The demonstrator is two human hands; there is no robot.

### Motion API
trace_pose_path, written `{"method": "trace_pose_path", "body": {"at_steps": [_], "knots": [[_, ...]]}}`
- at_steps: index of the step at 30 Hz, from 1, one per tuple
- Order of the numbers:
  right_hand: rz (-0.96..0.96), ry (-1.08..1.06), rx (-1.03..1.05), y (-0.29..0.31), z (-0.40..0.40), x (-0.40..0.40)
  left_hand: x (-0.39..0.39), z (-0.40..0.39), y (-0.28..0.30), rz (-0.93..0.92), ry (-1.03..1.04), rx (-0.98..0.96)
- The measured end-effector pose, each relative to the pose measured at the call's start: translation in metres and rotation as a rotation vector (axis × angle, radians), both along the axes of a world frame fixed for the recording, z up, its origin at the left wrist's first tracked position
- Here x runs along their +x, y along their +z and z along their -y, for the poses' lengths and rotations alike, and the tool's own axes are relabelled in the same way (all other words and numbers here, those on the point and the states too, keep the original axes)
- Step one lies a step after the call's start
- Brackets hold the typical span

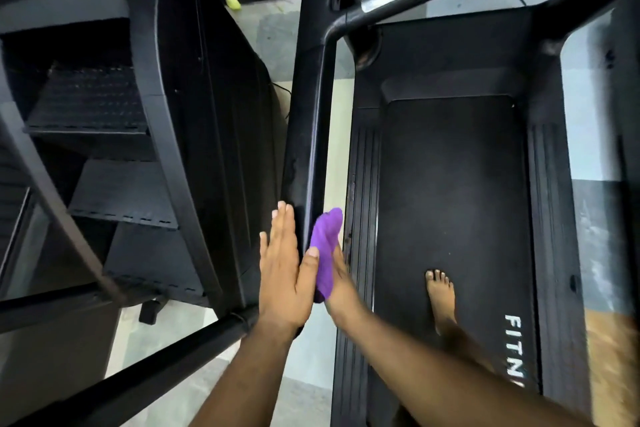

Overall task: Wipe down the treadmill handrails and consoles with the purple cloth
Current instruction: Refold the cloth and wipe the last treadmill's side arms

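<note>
Cloth (325, 253), purple, sits pressed against the right side of the black handrail (313, 135). My right hand (341, 282) lies flat behind it, fingers straight under the fabric. My left hand (284, 270) is flat on the rail's left side, fingers straight and together, thumb touching the cloth. A bare foot (440, 298) stands on the belt (450, 184).

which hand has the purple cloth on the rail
The right hand: the purple cloth lies under its fingers against the inner side of the handrail. The left hand is bare, flat against the outer side.
</note>
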State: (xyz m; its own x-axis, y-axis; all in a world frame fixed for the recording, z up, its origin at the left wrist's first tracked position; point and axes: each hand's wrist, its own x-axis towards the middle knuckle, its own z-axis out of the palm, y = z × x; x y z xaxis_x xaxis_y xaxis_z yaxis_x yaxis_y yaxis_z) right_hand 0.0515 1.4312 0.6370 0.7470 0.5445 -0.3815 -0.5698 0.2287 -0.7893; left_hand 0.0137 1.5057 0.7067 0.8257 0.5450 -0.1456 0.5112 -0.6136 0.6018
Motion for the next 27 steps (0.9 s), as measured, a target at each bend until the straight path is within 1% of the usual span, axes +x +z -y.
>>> {"method": "trace_pose_path", "body": {"at_steps": [2, 4, 5, 7, 8, 10, 13, 14, 15, 17, 19, 20, 22, 23, 24, 25, 27], "knots": [[-0.05, 0.054, -0.037, 0.007, -0.009, 0.017, -0.004, 0.0, 0.0, -0.002, -0.031, 0.014], [-0.197, -0.032, -0.093, 0.011, -0.032, 0.054, -0.009, -0.001, -0.003, 0.012, -0.034, 0.008], [-0.228, -0.072, -0.118, 0.013, -0.042, 0.069, -0.012, 0.0, -0.005, 0.022, -0.029, -0.002], [-0.198, -0.105, -0.121, 0.017, -0.044, 0.064, -0.021, 0.001, -0.008, 0.034, -0.017, -0.022], [-0.165, -0.087, -0.118, 0.021, -0.037, 0.05, -0.026, 0.002, -0.009, 0.04, -0.009, -0.047], [-0.079, -0.018, -0.178, 0.021, -0.015, 0.003, -0.036, 0.003, -0.009, 0.058, -0.003, -0.092], [-0.08, 0.035, -0.187, 0.01, 0.011, -0.049, -0.047, 0.005, -0.006, 0.041, -0.004, -0.147], [-0.079, 0.06, -0.177, 0.017, 0.018, -0.058, -0.053, 0.008, -0.003, 0.03, 0.0, -0.16], [-0.102, 0.072, -0.191, 0.017, 0.023, -0.06, -0.058, 0.009, -0.001, 0.005, 0.002, -0.178], [-0.071, 0.087, -0.25, 0.018, 0.03, -0.056, -0.068, 0.016, 0.005, -0.052, -0.001, -0.207], [0.049, 0.132, -0.384, 0.026, 0.038, -0.049, -0.079, 0.023, 0.011, -0.131, -0.045, -0.195], [0.117, 0.137, -0.442, 0.021, 0.041, -0.047, -0.084, 0.023, 0.012, -0.171, -0.077, -0.182], [0.256, 0.077, -0.528, 0.024, 0.044, -0.035, -0.085, 0.026, 0.021, -0.213, -0.142, -0.122], [0.287, 0.052, -0.546, 0.028, 0.044, -0.025, -0.078, 0.027, 0.024, -0.226, -0.173, -0.092], [0.281, -0.003, -0.548, 0.041, 0.042, -0.023, -0.076, 0.026, 0.022, -0.215, -0.187, -0.087], [0.309, -0.024, -0.525, 0.074, 0.054, -0.021, -0.076, 0.036, 0.045, -0.135, -0.172, -0.078], [0.253, -0.025, -0.474, 0.089, 0.055, -0.013, -0.066, 0.039, 0.053, -0.088, -0.166, -0.129]]}}
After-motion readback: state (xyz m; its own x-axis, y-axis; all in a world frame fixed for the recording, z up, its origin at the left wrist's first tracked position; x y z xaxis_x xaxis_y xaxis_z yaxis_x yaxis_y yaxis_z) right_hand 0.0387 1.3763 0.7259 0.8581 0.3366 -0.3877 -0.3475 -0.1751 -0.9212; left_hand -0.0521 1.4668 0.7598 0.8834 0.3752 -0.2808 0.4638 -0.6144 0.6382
